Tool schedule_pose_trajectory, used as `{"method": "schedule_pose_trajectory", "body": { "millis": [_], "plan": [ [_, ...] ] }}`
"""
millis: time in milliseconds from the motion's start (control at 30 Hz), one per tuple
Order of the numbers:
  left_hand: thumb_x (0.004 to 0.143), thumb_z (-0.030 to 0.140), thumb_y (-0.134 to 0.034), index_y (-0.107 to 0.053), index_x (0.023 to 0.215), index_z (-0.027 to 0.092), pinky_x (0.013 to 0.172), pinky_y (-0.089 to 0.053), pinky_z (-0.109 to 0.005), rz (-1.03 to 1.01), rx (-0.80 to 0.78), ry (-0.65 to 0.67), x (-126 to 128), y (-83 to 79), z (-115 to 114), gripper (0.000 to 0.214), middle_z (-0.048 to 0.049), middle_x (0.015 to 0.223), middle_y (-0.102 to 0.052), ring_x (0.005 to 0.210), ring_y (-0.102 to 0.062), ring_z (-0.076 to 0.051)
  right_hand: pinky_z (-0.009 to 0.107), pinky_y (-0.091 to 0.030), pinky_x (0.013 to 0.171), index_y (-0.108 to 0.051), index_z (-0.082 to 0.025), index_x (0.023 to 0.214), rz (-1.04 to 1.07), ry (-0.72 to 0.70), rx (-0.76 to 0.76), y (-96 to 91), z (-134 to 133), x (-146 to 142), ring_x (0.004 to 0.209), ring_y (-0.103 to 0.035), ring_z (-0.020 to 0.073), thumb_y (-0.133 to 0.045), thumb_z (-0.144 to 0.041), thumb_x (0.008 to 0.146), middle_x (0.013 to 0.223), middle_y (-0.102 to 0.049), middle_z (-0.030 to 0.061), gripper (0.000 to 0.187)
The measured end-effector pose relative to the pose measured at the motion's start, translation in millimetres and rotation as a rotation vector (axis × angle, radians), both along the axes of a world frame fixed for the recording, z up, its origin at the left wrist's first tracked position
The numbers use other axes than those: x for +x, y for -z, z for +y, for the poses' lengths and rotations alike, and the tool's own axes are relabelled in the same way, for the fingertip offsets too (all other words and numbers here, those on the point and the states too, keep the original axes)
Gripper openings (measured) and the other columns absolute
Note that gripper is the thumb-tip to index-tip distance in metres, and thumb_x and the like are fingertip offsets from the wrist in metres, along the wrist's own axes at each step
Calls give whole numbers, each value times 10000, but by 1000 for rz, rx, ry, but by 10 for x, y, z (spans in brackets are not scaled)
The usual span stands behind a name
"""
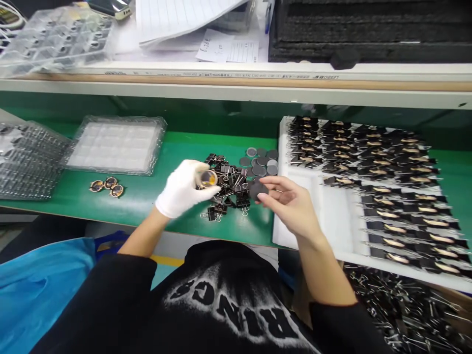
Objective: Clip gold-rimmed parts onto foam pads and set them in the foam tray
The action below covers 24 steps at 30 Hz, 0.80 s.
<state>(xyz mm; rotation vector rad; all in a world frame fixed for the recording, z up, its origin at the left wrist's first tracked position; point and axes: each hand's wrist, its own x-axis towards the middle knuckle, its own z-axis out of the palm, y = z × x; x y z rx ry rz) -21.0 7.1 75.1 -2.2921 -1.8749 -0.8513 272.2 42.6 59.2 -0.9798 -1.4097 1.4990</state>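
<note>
My left hand [184, 189], in a white glove, is closed on a round gold-rimmed piece [208, 178] with a dark and amber face. My bare right hand [289, 201] pinches a dark round disc [258, 190] between thumb and fingers. The two pieces are apart, above a heap of black binder clips [230, 179] with silver handles. Just behind my right hand lies a pile of grey and black discs [261, 161]. Several more gold-rimmed round pieces [110, 184] rest together on the green table, left of my gloved hand.
A white foam tray [334, 216] at right carries rows of clipped gold-rimmed pieces [394, 228]. More binder clips [405, 309] fill a container below it. Clear plastic trays [116, 145] stand at left. A shelf edge [236, 83] crosses behind, bearing papers [180, 19] and black foam [368, 29].
</note>
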Motion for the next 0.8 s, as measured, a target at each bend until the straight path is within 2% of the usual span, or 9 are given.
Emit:
{"method": "schedule_pose_trajectory", "body": {
  "millis": [100, 200, 300, 400, 467, 533, 600, 700, 800],
  "plan": [
    [857, 489, -773, -634, 1202, 194, 855, -596, -337, 39, -4, 233, 376, -131, 28, 475, -105, 1153, -690, 1060, -702, -236, 314, -599, 687, -698, -244, 1021, 29, -73, 2, -79, -58, -211, 756, -687, 169, -880, -461, 778, 860, -712, 28, 373],
    [906, 441, -716, -626, 1210, 196, 784, -590, -326, 111, 6, 352, 590, -149, 70, 401, -118, 1152, -686, 1037, -709, -239, 287, -562, 646, -662, -239, 988, -9, -57, 17, -76, -58, -271, 777, -655, 163, -907, -441, 742, 874, -686, 23, 402],
    [949, 439, -675, -619, 1235, 189, 768, -578, -331, 177, 22, 437, 686, -126, 107, 384, -122, 1132, -688, 985, -716, -234, 289, -561, 647, -671, -246, 1073, -31, -72, -14, -22, -53, -223, 774, -652, 155, -894, -416, 754, 958, -696, 30, 425],
    [919, 547, -713, -559, 1385, 177, 820, -572, -345, 190, -60, 488, 623, -171, 156, 615, -148, 1220, -671, 1038, -710, -252, 301, -556, 654, -712, -238, 1090, -5, -109, -84, 56, -63, -120, 725, -644, 152, -862, -427, 793, 859, -712, 18, 382],
    [908, 613, -701, -519, 1463, 189, 839, -562, -337, 143, -121, 410, 466, -236, 217, 722, -139, 1256, -665, 1031, -703, -238, 300, -553, 651, -716, -233, 1037, 53, -64, -147, 117, -67, -29, 707, -643, 147, -891, -423, 763, 857, -732, 20, 376],
    [976, 585, -607, -586, 1414, 198, 834, -545, -323, 86, -151, 243, 254, -288, 302, 585, -100, 1182, -694, 958, -698, -206, 296, -553, 640, -684, -230, 936, 131, -27, -231, 178, -62, 67, 697, -645, 141, -937, -408, 706, 901, -750, 25, 386],
    [1031, 515, -513, -693, 1270, 196, 844, -529, -326, 93, -184, 96, 63, -298, 395, 437, -73, 1080, -720, 908, -695, -199, 290, -545, 613, -620, -227, 831, 212, -27, -320, 235, -50, 137, 689, -648, 144, -966, -412, 659, 876, -737, 15, 428],
    [1033, 498, -480, -759, 1137, 208, 858, -518, -345, 204, -297, 32, -51, -233, 505, 415, -70, 1056, -738, 917, -704, -225, 278, -534, 589, -600, -229, 818, 284, -33, -392, 296, -42, 147, 688, -654, 145, -976, -431, 638, 832, -705, -3, 463],
    [996, 584, -515, -724, 1235, 209, 825, -519, -358, 301, -353, -1, 22, -130, 581, 491, -96, 1128, -731, 936, -711, -260, 272, -539, 599, -661, -231, 884, 287, -8, -385, 314, -58, 73, 684, -638, 134, -974, -418, 642, 861, -718, 2, 439]
  ]
}}
